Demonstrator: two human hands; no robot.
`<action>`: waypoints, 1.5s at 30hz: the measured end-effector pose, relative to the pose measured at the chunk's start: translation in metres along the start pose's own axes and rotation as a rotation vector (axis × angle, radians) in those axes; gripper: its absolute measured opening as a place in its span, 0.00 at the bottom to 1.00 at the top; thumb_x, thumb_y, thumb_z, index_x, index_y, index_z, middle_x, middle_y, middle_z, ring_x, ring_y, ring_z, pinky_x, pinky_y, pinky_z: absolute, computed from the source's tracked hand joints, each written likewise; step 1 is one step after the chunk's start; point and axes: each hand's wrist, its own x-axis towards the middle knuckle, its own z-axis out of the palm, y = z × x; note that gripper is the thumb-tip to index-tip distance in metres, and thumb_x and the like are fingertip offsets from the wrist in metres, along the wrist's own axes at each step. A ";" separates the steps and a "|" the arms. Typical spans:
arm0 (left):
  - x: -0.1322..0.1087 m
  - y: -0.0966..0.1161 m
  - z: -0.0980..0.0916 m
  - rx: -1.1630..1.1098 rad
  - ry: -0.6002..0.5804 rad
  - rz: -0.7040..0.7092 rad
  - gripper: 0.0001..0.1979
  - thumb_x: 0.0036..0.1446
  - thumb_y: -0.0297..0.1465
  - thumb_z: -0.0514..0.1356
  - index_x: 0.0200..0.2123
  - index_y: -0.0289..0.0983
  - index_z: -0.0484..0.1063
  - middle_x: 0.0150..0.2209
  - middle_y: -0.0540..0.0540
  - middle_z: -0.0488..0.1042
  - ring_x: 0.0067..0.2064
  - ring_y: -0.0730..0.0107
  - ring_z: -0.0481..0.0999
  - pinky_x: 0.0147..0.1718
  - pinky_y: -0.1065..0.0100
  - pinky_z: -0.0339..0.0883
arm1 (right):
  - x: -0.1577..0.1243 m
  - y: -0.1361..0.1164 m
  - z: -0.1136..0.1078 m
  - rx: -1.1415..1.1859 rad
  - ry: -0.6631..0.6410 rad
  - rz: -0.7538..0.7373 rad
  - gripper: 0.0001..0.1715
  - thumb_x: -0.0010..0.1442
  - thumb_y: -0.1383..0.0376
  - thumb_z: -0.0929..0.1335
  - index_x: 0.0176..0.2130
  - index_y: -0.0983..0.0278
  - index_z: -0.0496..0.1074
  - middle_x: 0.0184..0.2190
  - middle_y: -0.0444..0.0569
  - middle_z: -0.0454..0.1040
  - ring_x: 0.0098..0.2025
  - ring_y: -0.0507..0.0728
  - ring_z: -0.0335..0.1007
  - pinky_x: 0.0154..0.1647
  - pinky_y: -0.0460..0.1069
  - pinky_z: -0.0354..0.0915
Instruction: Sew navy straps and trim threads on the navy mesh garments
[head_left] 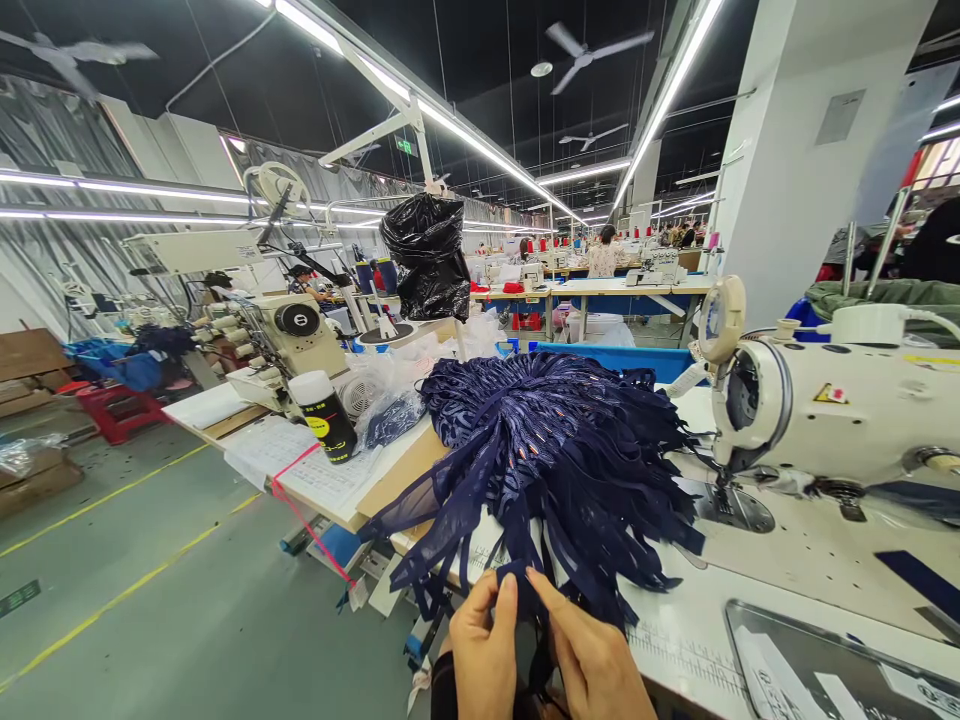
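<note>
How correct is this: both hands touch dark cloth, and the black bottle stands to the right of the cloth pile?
Wrong side: the head view shows the black bottle left of the cloth pile. The left hand and right hand touch dark cloth.

My cloth bundle [540, 420] looks matt; behind it, a glossy, crinkled plastic bag [427, 255]; right of it, a smooth sewing machine [870, 385].

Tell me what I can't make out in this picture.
All in the head view:
Navy fabric at the fingertips: partly covered by the left hand and right hand.
Whatever the black plastic bag covers.
Right-side sewing machine: its far end is cut off by the right edge.
Print on the lower-right papers: too small.
</note>
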 end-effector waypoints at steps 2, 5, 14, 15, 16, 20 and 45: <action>0.000 0.002 0.001 0.002 0.015 -0.007 0.14 0.43 0.41 0.63 0.20 0.35 0.69 0.22 0.51 0.67 0.29 0.71 0.65 0.30 0.75 0.62 | 0.000 0.001 0.000 0.009 -0.023 0.002 0.24 0.62 0.69 0.52 0.56 0.64 0.58 0.40 0.51 0.75 0.35 0.54 0.74 0.39 0.46 0.69; -0.001 0.004 0.001 0.025 0.018 0.001 0.14 0.42 0.41 0.63 0.19 0.35 0.69 0.22 0.51 0.67 0.29 0.71 0.65 0.31 0.75 0.61 | 0.000 0.002 0.000 0.014 -0.053 -0.002 0.24 0.62 0.70 0.52 0.56 0.64 0.57 0.38 0.51 0.75 0.34 0.54 0.74 0.40 0.47 0.68; -0.002 0.011 0.001 -0.121 -0.031 -0.119 0.15 0.42 0.40 0.64 0.21 0.34 0.70 0.20 0.54 0.66 0.24 0.77 0.61 0.25 0.77 0.60 | 0.001 0.004 -0.001 0.050 -0.058 -0.055 0.24 0.63 0.68 0.52 0.56 0.65 0.58 0.35 0.52 0.76 0.34 0.55 0.74 0.40 0.47 0.68; -0.002 0.012 0.002 -0.147 -0.032 -0.135 0.15 0.41 0.40 0.65 0.21 0.33 0.70 0.20 0.54 0.67 0.24 0.78 0.61 0.25 0.77 0.60 | 0.001 0.005 -0.001 0.053 -0.059 -0.057 0.24 0.63 0.68 0.52 0.56 0.65 0.58 0.34 0.52 0.76 0.33 0.55 0.74 0.39 0.47 0.68; -0.002 0.012 0.002 -0.169 -0.032 -0.149 0.15 0.41 0.40 0.65 0.21 0.33 0.70 0.20 0.54 0.67 0.24 0.78 0.62 0.26 0.77 0.61 | 0.000 0.005 0.000 0.060 -0.061 -0.056 0.24 0.63 0.68 0.52 0.57 0.64 0.57 0.34 0.51 0.76 0.33 0.55 0.74 0.39 0.46 0.68; -0.001 0.010 0.001 -0.190 -0.023 -0.155 0.15 0.40 0.39 0.66 0.21 0.33 0.70 0.20 0.54 0.67 0.24 0.78 0.62 0.26 0.77 0.61 | -0.001 0.003 -0.001 0.102 -0.086 0.008 0.24 0.63 0.66 0.51 0.57 0.63 0.57 0.37 0.52 0.75 0.32 0.54 0.73 0.34 0.44 0.68; -0.003 0.008 -0.003 0.212 0.040 0.199 0.14 0.46 0.39 0.60 0.18 0.35 0.68 0.21 0.52 0.65 0.26 0.74 0.63 0.27 0.77 0.61 | 0.002 -0.004 -0.004 0.121 -0.102 0.085 0.24 0.64 0.65 0.51 0.56 0.64 0.59 0.43 0.53 0.74 0.40 0.55 0.73 0.43 0.47 0.66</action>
